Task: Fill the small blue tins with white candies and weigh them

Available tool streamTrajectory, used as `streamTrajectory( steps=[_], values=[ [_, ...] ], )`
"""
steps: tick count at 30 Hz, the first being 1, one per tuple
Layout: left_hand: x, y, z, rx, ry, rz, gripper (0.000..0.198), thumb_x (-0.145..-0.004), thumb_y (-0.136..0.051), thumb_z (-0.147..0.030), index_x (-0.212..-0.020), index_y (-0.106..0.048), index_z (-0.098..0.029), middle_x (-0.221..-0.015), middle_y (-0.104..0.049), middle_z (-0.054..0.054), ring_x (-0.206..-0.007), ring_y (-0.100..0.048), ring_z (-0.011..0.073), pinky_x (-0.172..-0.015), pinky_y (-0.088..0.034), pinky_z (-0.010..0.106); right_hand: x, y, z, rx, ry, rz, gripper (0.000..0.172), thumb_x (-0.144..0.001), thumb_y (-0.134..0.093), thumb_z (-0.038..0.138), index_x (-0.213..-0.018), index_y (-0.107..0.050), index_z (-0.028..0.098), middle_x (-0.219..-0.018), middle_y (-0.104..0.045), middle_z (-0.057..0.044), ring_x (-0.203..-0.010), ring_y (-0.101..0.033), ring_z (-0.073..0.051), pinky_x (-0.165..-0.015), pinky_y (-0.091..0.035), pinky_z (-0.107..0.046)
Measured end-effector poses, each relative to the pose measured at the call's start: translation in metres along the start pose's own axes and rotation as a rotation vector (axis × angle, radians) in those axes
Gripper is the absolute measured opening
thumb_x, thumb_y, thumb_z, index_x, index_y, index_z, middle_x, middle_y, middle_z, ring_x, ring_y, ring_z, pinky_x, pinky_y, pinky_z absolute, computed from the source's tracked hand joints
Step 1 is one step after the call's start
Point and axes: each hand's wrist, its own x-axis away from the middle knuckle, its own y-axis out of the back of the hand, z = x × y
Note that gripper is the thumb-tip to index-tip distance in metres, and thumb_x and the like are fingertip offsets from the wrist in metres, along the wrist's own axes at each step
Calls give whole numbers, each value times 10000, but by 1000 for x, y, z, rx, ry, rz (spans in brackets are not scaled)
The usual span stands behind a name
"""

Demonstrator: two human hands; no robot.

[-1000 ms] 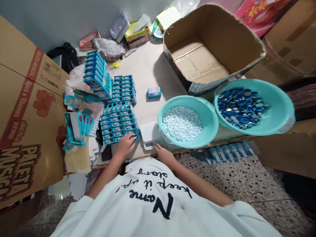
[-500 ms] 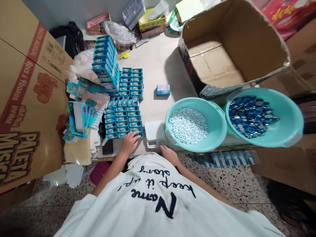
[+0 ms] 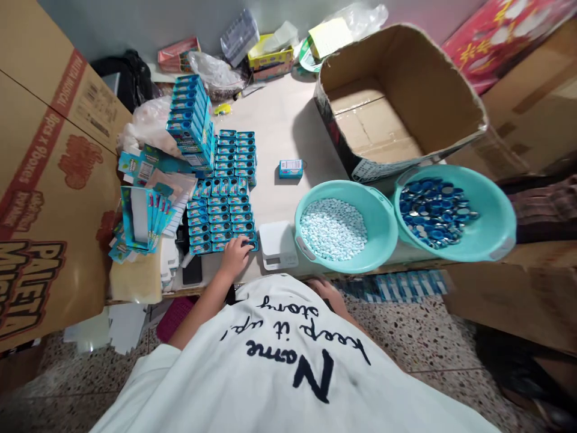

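The left hand [image 3: 235, 257] is laid on the nearest row of the small blue boxes [image 3: 220, 213], which are set in close rows on the table [image 3: 274, 120], just left of a white scale [image 3: 277, 243]. Its fingers are loosely spread and rested on the box tops; no box is seen to be gripped or lifted. The right hand [image 3: 328, 291] is held low at the table's near edge and is largely hidden by the shirt [image 3: 288, 367], so how far it is open cannot be told, and nothing is seen in it. Right of the scale a basin of pale pellets [image 3: 384, 228] is stood, with a basin of blue caps [image 3: 492, 210] just beside it and an open cardboard box [image 3: 406, 78] behind them. The step in hand is judged to be the handling of a box at the right end of the front row. For any move there, a light pinch on one box alone would be called for, so that its close-packed neighbours are not pushed out of line.
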Motion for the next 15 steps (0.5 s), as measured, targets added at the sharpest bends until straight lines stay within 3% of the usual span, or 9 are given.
streamTrajectory(
  steps=[4, 7, 11, 15],
  values=[
    [-1, -3, -4, -23, 13, -22, 341, -837, -613, -87, -1075, -767, -278, -1321, -607, 89, -1204, -540, 313, -985, -481, 454, 39, -5, -46, -50, -197, -216, 434, -826, -451, 189, -1174, -710, 177, -1112, -699, -144, -1084, -626, -302, -945, -507, -423],
    [-1, -4, -7, -32, 19, -44, 317, -827, -607, -78, -1016, -773, -271, -1340, -603, 86, -1186, -548, 316, -977, -485, 467, 57, -7, -73, -118, -281, -320, 439, -769, -454, 211, -1114, -724, 202, -1092, -715, -113, -1069, -634, -288, -952, -510, -434],
    [0, -3, -8, -32, 18, -60, 306, -826, -611, -75, -999, -768, -272, -1337, -604, 82, -1183, -554, 316, -966, -491, 465, 67, -4, -107, -225, -447, -430, 379, -788, -422, 284, -975, -736, 184, -921, -741, -110, -860, -685, -264, -795, -549, -389],
    [3, -2, -10, -45, 24, -57, 296, -829, -618, -76, -996, -762, -273, -1352, -598, 77, -1212, -544, 322, -980, -485, 465, 69, -1, -136, -297, -633, -554, 411, -880, -378, 312, -1030, -705, 112, -932, -739, -149, -879, -697, -261, -772, -556, -378]
  ],
)
